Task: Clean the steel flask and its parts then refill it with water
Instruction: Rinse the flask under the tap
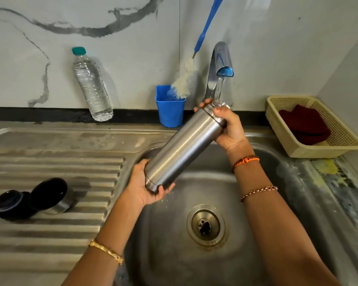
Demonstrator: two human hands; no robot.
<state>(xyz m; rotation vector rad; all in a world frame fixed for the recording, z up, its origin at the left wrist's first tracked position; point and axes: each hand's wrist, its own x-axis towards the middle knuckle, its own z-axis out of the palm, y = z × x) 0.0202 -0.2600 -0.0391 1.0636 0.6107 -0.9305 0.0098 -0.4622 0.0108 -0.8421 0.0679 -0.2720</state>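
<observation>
The steel flask (182,147) is tilted over the sink basin (277,182), its open mouth up under the tap (220,62). Water runs from the spout onto the mouth. My left hand (145,183) cups and grips the flask's base. My right hand (225,124) grips the neck end, fingers curled round the rim. The flask's steel cup lid (51,196) and black inner stopper (11,204) lie on the ribbed drainboard (50,162) at the left.
A blue cup (170,108) holding a blue-handled bottle brush (184,79) stands behind the sink. A plastic water bottle (91,85) leans on the marble wall. A cream basket (314,129) with a dark red cloth sits at the right. The drain (206,225) lies below.
</observation>
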